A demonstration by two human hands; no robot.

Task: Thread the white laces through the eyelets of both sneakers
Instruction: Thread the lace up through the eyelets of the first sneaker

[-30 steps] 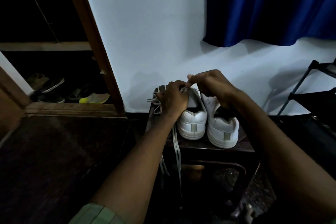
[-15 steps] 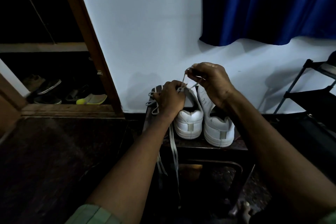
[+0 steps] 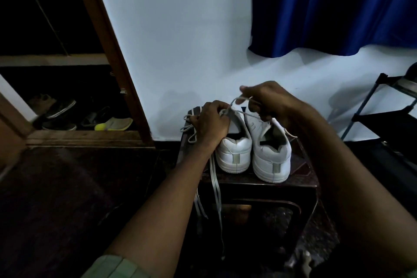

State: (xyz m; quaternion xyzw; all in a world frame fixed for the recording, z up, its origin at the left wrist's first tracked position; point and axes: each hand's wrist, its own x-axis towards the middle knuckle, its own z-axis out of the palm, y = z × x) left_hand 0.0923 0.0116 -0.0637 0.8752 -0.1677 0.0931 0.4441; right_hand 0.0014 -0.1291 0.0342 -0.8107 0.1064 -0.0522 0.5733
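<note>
Head view shows two white sneakers (image 3: 252,149) side by side, heels near, on a dark surface (image 3: 302,165) against the far wall (image 3: 180,40). Left hand (image 3: 211,124) has its grip curled over the left sneaker's top, pinching a white lace (image 3: 237,100) where it meets the eyelets, while the right hand (image 3: 270,101) is raised just right of it, fingers closed on the same lace, which loops up between them. More lace (image 3: 216,189) hangs off the surface's near-left edge; blue curtain (image 3: 334,7) far right, shoes (image 3: 61,110) on a shelf far left.
</note>
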